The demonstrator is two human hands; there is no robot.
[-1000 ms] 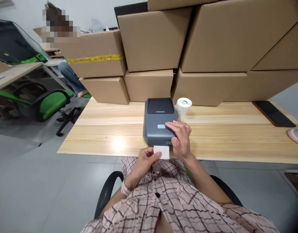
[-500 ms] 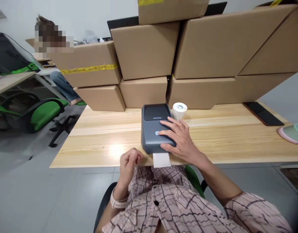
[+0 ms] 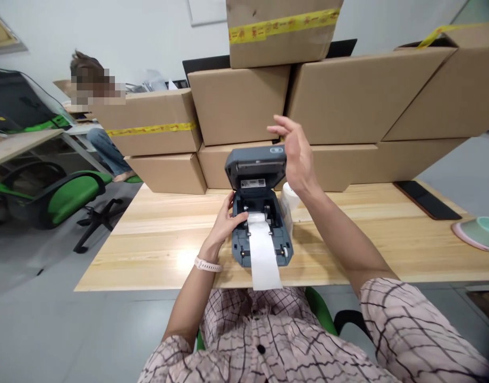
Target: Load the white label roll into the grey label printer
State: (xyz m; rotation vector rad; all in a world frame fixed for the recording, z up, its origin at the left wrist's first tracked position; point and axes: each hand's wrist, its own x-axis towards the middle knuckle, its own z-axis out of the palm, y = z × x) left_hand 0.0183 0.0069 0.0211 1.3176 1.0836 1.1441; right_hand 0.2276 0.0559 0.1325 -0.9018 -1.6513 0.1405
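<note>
A dark grey label printer (image 3: 237, 253) stands near the table's front edge with its lid (image 3: 250, 155) raised. Inside it a strip of white label paper (image 3: 264, 260) runs from the well out over the front edge. My left hand (image 3: 224, 222) grips the printer's left wall, thumb over the inner rim and fingers along the outside. At the lid's right side is my right hand (image 3: 298, 157), fingers stretched out and up; whether its palm touches the lid I cannot tell. Behind my right wrist a white roll (image 3: 290, 198) stands beside the printer, partly hidden.
Stacked cardboard boxes (image 3: 240, 106) line the back of the wooden table (image 3: 149, 239). A black phone (image 3: 428, 199) and a pink-rimmed green object (image 3: 479, 233) lie at the right. Beyond the left edge are a green chair (image 3: 73, 199) and another person (image 3: 104, 151).
The printer's lid has gone from closed to raised. My right hand has moved up from its top to the lid's side. My left hand has moved forward onto the printer's left wall.
</note>
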